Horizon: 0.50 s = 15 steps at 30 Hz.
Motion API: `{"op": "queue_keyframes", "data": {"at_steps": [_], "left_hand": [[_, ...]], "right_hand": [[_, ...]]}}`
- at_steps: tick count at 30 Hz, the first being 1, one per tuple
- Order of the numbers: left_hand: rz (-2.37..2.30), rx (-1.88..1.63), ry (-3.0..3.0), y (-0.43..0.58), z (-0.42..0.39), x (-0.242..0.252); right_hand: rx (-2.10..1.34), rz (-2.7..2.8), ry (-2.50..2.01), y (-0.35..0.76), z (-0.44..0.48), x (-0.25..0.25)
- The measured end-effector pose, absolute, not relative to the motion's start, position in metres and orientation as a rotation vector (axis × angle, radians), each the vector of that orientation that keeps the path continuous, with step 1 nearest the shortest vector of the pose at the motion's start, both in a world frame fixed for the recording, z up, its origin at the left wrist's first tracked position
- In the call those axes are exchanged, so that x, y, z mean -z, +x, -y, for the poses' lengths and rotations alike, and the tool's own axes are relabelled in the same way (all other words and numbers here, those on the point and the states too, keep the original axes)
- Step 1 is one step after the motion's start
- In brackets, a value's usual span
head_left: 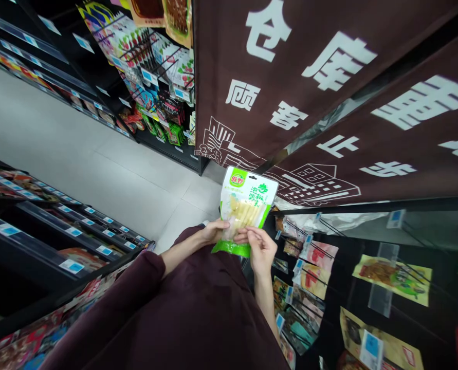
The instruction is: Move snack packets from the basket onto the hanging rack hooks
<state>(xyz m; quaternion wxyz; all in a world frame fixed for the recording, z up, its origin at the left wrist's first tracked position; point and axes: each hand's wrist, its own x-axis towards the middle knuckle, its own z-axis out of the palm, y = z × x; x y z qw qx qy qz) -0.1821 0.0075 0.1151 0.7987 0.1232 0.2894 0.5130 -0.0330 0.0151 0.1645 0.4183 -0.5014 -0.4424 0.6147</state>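
Observation:
A white and green snack bag (pixel 244 203) is held upright in front of my body, its printed front facing me. Pale stick-shaped food shows through its clear window, and a hang hole is cut near the top edge. My left hand (pixel 214 230) grips the bag's lower left side, with the thumb on the front and the other fingers hidden behind. On the lower right, my right hand (pixel 260 247) is closed, its bent fingers against the front of the bag near the green bottom strip.
A brown curtain (pixel 229 56) with white lettering hangs ahead. Hooks with snack packets (pixel 315 264) line the rack on my right. More hanging packets (pixel 175 61) fill a rack beyond the curtain. Shelves with price tags (pixel 74 231) stand on my left, beside a grey tiled aisle (pixel 97 139).

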Motion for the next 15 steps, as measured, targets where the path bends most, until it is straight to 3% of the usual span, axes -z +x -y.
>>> {"op": "queue_keyframes", "data": {"at_steps": [5,11,15], "left_hand": [[-0.615,-1.007,0.174,-0.189,-0.004,-0.115],[-0.614,-0.775,0.319,-0.185,-0.004,-0.119],[-0.810,-0.784,0.423,-0.179,-0.014,-0.114]], "right_hand": [[-1.060,0.960,-1.325,-0.018,-0.030,-0.150],[-1.529,0.786,-1.312,-0.011,-0.033,-0.133],[-1.419,0.638,-1.290,-0.016,-0.032,-0.135]]}}
